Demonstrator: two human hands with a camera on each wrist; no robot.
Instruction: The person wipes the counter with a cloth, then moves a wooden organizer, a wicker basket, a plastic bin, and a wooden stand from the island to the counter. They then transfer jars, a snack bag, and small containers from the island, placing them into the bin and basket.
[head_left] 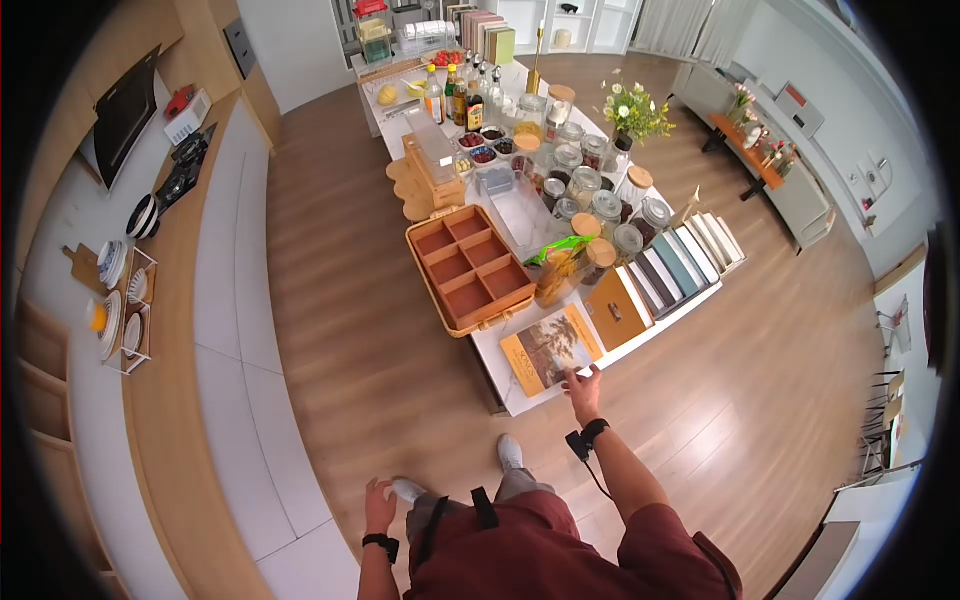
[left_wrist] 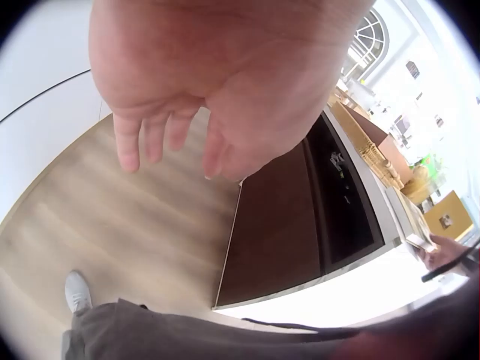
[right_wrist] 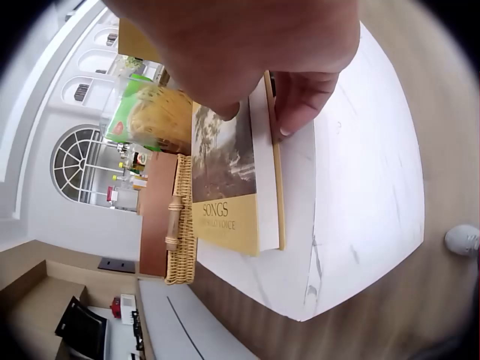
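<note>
A hardcover book [head_left: 550, 348] with a yellow cover and a landscape picture lies at the near end of the white marble-patterned table [head_left: 520, 401]. My right hand [head_left: 584, 395] pinches the book's edge on the near right side. In the right wrist view, one digit of the right hand [right_wrist: 262, 45] is on the picture cover and others are at the back cover; the word SONGS shows on the book [right_wrist: 225, 221]. My left hand [head_left: 380, 508] hangs low beside my body, holding nothing. Its fingers [left_wrist: 129, 146] look relaxed in the left wrist view.
Beyond the book sits a wicker-edged tray [head_left: 418, 268] with brown compartments. Beside it are a jar of pasta [head_left: 556, 283], a tan box [head_left: 617, 310] and a row of binders [head_left: 680, 258]. Several lidded glass jars [head_left: 605, 206] crowd the table. A counter [head_left: 165, 420] runs along the left.
</note>
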